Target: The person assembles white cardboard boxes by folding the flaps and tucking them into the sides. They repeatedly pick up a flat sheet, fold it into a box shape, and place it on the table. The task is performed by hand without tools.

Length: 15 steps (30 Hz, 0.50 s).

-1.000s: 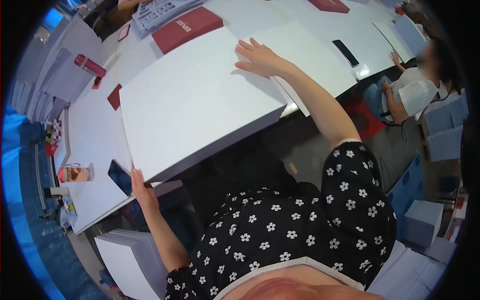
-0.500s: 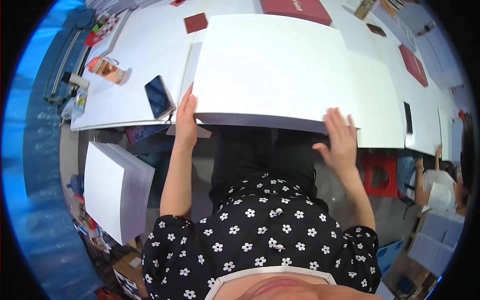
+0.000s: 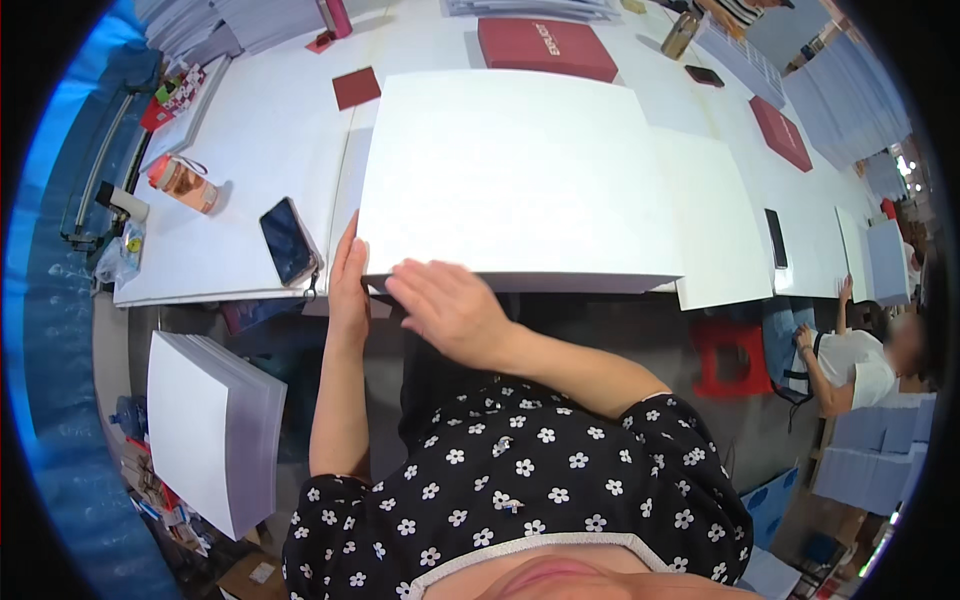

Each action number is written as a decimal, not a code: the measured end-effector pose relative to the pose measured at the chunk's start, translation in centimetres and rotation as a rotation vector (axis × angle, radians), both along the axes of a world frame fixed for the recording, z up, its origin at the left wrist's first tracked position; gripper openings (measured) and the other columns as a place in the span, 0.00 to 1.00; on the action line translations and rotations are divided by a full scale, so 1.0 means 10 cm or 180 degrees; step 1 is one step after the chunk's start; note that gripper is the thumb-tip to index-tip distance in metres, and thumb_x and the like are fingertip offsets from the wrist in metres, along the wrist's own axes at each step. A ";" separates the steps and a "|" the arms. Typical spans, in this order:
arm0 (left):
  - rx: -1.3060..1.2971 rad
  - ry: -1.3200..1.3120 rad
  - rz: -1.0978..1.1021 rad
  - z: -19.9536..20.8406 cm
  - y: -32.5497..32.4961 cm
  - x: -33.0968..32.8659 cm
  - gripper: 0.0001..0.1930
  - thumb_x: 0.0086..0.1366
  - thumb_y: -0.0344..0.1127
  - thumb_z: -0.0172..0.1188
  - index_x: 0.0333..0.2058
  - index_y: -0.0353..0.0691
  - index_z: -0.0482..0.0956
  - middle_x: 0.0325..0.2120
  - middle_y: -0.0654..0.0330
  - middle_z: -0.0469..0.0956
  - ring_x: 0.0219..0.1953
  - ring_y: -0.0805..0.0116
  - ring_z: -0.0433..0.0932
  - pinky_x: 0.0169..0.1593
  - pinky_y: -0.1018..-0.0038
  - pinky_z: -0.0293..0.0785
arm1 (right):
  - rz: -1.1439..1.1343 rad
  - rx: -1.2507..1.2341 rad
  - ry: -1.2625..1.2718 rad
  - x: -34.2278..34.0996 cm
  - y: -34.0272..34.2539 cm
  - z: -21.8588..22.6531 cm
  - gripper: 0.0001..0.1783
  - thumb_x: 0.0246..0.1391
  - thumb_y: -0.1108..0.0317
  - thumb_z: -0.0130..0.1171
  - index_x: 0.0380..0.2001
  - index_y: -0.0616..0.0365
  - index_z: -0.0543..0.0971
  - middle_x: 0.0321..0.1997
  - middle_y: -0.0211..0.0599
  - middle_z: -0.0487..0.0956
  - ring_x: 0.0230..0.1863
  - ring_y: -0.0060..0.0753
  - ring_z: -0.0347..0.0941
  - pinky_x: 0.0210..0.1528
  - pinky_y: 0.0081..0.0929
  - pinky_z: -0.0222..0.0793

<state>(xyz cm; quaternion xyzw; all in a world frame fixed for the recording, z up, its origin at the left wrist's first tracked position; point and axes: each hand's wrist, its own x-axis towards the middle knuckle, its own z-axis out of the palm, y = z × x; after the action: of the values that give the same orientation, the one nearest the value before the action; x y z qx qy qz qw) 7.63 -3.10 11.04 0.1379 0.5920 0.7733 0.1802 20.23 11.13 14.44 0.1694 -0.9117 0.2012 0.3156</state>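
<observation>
A thick stack of large white paper sheets [image 3: 510, 175] lies on the white table at its front edge. My left hand [image 3: 349, 290] rests along the stack's left side near the front corner, its fingers straight and together. Across my body reaches my right hand [image 3: 455, 312], palm down at the front left corner of the stack. Its fingers are stretched out and slightly apart, close to the front edge; whether they touch the paper is hard to tell. Another white sheet or board [image 3: 715, 215] sits to the right of the stack, partly under or behind it.
On the table's left are a phone [image 3: 288, 243], a drink bottle [image 3: 183, 183] and a dark red card [image 3: 357, 88]. A red box [image 3: 547, 50] lies beyond the stack. A second paper stack [image 3: 190, 430] stands low at left. A red stool [image 3: 728, 358] and a seated person [image 3: 850, 370] are at right.
My right hand has moved left from the stack's front right corner to its front left corner. My left hand stays on the left side. The whole view has shifted slightly.
</observation>
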 end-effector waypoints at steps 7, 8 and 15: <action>-0.0057 0.0090 0.0066 0.01 0.03 0.03 0.26 0.75 0.39 0.45 0.66 0.31 0.61 0.64 0.54 0.64 0.67 0.66 0.61 0.69 0.70 0.53 | -0.0880 0.0115 0.0298 0.14 0.35 -0.01 0.24 0.35 0.67 0.71 0.41 0.57 0.80 0.43 0.29 0.79 0.41 0.33 0.73 0.42 0.33 0.63; -0.0060 0.0060 0.0094 0.02 0.02 0.05 0.26 0.75 0.40 0.45 0.66 0.31 0.61 0.65 0.54 0.64 0.67 0.66 0.60 0.69 0.70 0.52 | -0.0882 0.0102 0.0312 0.13 0.34 -0.03 0.23 0.34 0.66 0.71 0.40 0.56 0.80 0.42 0.28 0.79 0.40 0.31 0.72 0.40 0.32 0.62; -0.0108 0.0051 0.0102 0.00 0.01 0.04 0.26 0.75 0.42 0.46 0.66 0.34 0.62 0.65 0.55 0.64 0.67 0.66 0.61 0.68 0.71 0.53 | -0.0980 0.0108 0.0567 0.04 0.34 -0.07 0.17 0.35 0.65 0.71 0.34 0.52 0.82 0.36 0.23 0.79 0.34 0.28 0.71 0.38 0.29 0.60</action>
<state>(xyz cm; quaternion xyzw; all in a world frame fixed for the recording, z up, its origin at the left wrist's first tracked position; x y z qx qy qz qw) 8.04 -3.03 11.09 0.1316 0.6086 0.7648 0.1654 20.62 14.49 13.78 0.0502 -0.8986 0.1192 0.4193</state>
